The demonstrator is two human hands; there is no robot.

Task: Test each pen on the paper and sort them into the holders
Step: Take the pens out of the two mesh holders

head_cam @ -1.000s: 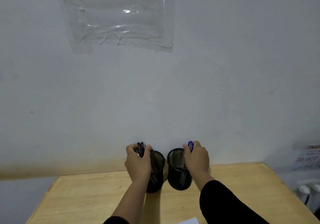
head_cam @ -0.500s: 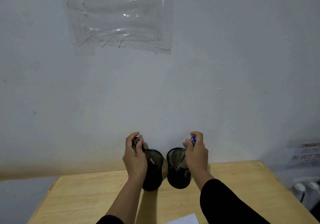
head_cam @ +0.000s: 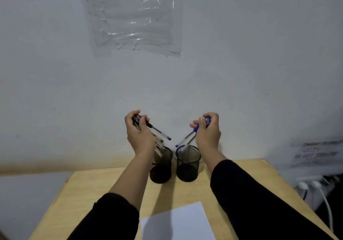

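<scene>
Two black mesh holders are standing side by side on the wooden table [head_cam: 250,167], near the wall. A bunch of black-capped pens [head_cam: 157,134] is being gripped in the closed left hand [head_cam: 138,134] above the left holder [head_cam: 161,173], tips slanting down toward its rim. Blue-capped pens [head_cam: 187,139] are being clutched in the closed right hand [head_cam: 208,134], tips dipping into the right holder [head_cam: 188,165]. White paper [head_cam: 185,223] is lying at the near edge.
</scene>
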